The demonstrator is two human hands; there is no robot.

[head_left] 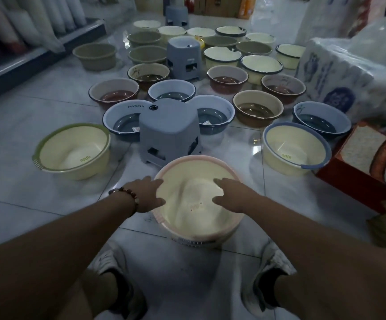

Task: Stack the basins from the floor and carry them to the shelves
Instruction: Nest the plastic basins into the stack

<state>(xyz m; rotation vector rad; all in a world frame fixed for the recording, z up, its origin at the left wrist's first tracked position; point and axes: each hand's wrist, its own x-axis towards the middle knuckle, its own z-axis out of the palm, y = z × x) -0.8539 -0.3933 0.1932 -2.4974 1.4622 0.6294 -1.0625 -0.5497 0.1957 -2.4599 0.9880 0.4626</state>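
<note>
A cream basin with a pink rim (182,162) sits on the floor tiles between my feet, slightly blurred. My left hand (147,195), with a bead bracelet on the wrist, lies at its left rim, fingers and thumb spread and touching the edge. My right hand (231,195) reaches over the basin's inside from the right, its fingers straight and spread. Neither hand is curled round the rim. A green-rimmed cream basin (71,151) stands to the left, a blue-rimmed one (296,148) to the right. Several more basins (256,107) in blue, brown, beige and cream cover the floor beyond.
A grey plastic stool (168,132) stands just beyond the pink basin, with two more stools (183,58) farther back. A red box (360,167) and wrapped white bundles (349,72) lie at the right. A low shelf (37,56) runs along the left.
</note>
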